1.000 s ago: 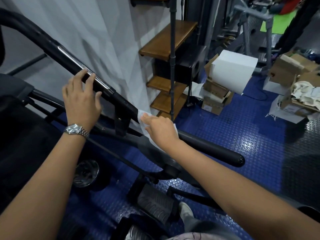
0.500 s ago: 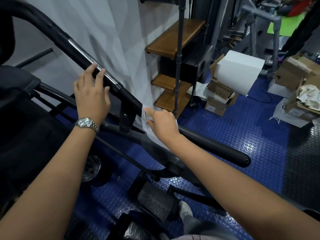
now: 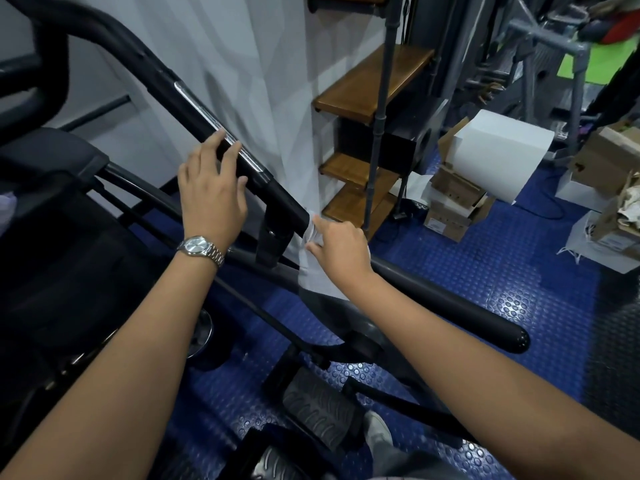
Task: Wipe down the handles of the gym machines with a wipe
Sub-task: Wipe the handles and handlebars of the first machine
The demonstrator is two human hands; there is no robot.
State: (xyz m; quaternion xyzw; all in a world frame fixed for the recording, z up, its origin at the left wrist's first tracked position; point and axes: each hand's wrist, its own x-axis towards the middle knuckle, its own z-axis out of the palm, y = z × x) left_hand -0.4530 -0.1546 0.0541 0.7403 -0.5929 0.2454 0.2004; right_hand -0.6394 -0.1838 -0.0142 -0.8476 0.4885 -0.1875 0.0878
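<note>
The wipe [image 3: 313,271] is pinched against the handle [image 3: 194,109] by your right hand [image 3: 341,249], with your left hand [image 3: 211,192] resting loose-fingered on the handle at 10 o'clock.

Matt black handle [image 3: 281,198] – glossy chrome strip [image 3: 204,110], thin white wipe [image 3: 311,276], varnished wooden shelves [image 3: 374,81], studded blue floor [image 3: 467,271]

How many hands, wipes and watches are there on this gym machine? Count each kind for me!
Hands: 2, the left hand and the right hand
Wipes: 1, the white wipe under the right hand
Watches: 1, the silver watch on the left wrist
Total: 4
</note>
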